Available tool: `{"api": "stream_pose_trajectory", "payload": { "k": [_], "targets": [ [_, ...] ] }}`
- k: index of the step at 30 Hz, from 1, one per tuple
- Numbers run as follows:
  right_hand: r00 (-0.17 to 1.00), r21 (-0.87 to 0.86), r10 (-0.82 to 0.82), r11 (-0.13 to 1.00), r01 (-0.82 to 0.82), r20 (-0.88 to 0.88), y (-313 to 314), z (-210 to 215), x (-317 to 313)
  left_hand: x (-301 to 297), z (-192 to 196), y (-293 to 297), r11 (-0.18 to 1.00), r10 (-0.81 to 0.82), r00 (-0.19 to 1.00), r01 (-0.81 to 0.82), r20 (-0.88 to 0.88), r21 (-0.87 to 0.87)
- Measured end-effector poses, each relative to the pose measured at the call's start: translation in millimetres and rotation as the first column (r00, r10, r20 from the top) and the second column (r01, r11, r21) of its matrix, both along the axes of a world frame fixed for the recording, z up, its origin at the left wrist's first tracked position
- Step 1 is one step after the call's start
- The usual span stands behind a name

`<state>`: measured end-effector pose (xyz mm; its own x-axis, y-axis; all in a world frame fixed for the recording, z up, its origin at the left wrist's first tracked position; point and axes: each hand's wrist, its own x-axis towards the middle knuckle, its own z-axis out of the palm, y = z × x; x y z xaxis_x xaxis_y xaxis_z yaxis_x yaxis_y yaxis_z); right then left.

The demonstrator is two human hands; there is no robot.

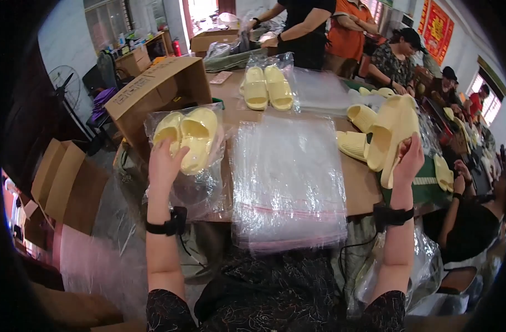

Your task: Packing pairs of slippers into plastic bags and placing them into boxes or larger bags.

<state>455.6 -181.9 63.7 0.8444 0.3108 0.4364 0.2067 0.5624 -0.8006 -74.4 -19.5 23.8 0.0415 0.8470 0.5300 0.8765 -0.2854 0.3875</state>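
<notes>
On the left of the table, a pair of pale yellow slippers (pixel 196 138) lies in a clear plastic bag. My left hand (pixel 164 164) grips its near side, thumb and fingers apart over the slippers. At the right, my right hand (pixel 410 157) is closed round another pair of yellow slippers (pixel 399 130), raised above the table and pressed together, with no bag round them. Between my hands lies a stack of clear plastic bags (pixel 289 171) with pinkish edge strips. Behind the stack sits another bagged slipper pair (pixel 268 88).
A cardboard box (pixel 167 83) stands open at the back left. Loose slippers (pixel 352 145) lie beside my raised pair, near a green mat (pixel 427 174). More clear bags (pixel 319 91) and a pink phone-like item (pixel 220 77) are farther back. Co-workers (pixel 397 61) stand or sit behind and to the right.
</notes>
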Motion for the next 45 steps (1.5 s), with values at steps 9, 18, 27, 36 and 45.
{"api": "stream_pose_trajectory", "payload": {
  "k": [9, 18, 27, 36, 45],
  "targets": [
    [0.733, 0.105, 0.529, 0.834, -0.541, -0.428, -19, 12, -91, 84, 33, -126, 0.842, -0.489, 0.871, 0.487, -0.052, 0.234],
    [0.886, -0.350, 0.374, 0.819, -0.455, -0.275, 19, -68, -124, 178, -107, -108, 0.636, -0.716, 0.698, 0.651, -0.003, -0.414],
    [0.972, -0.398, 0.144, 0.916, -0.059, 0.188, 48, -132, -99, 183, -127, -114, 0.698, -0.701, 0.680, 0.596, -0.214, -0.397],
    [0.984, -0.479, 0.080, 0.878, 0.006, 0.160, 44, -131, -75, 184, -125, -116, 0.714, -0.684, 0.691, 0.570, -0.234, -0.406],
    [0.950, -0.371, 0.289, 0.875, -0.312, -0.118, 34, -116, -100, 178, -108, -92, 0.891, -0.437, 0.891, 0.448, 0.123, -0.080]
  ]
}}
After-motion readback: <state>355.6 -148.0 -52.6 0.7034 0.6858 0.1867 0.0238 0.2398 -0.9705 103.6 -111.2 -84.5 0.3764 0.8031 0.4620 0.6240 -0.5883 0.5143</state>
